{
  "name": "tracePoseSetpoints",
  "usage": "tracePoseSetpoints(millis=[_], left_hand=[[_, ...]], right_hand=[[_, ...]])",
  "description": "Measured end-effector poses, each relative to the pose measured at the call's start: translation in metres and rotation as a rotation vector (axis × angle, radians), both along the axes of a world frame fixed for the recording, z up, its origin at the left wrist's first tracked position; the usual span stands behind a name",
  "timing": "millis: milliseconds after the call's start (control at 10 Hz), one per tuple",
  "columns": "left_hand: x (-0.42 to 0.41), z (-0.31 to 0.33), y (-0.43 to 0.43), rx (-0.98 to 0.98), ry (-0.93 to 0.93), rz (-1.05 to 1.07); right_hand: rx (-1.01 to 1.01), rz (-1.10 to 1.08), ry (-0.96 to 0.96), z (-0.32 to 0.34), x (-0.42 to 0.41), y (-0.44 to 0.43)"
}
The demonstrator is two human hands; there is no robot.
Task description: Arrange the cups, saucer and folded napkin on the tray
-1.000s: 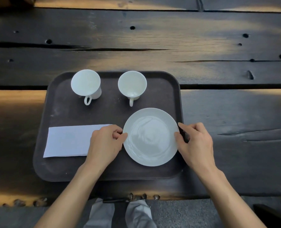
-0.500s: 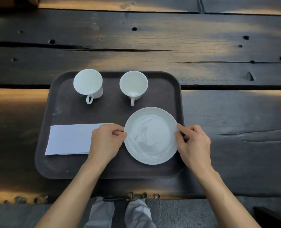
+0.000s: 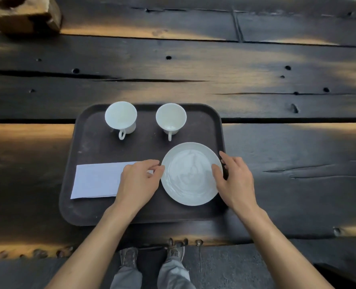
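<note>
A dark, weathered plank table [image 3: 277,80] carries the tray [image 3: 85,209] in front of you. The saucer [image 3: 190,174] lies flat in its near right corner, directly between your hands. Your right hand [image 3: 235,180] pinches the right rim, thumb on top. Your left hand [image 3: 137,184], curled over the right end of the folded napkin [image 3: 96,180], has fingertips at the left rim; whether they grip is unclear. The left cup [image 3: 121,117] and right cup [image 3: 171,118] stand upright at the far side.
</note>
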State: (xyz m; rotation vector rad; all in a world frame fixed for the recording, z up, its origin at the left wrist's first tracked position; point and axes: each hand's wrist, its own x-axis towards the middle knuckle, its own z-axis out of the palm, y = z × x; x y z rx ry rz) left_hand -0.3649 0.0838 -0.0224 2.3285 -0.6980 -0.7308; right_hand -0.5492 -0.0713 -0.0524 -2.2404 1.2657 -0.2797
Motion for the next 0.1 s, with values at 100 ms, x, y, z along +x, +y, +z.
tracePoseSetpoints(millis=[100], left_hand=[[0.008, 0.0287, 0.0127, -0.13, -0.108, 0.003]], right_hand=[[-0.106, 0.044, -0.08, 0.0269, 0.0185, 0.0105]])
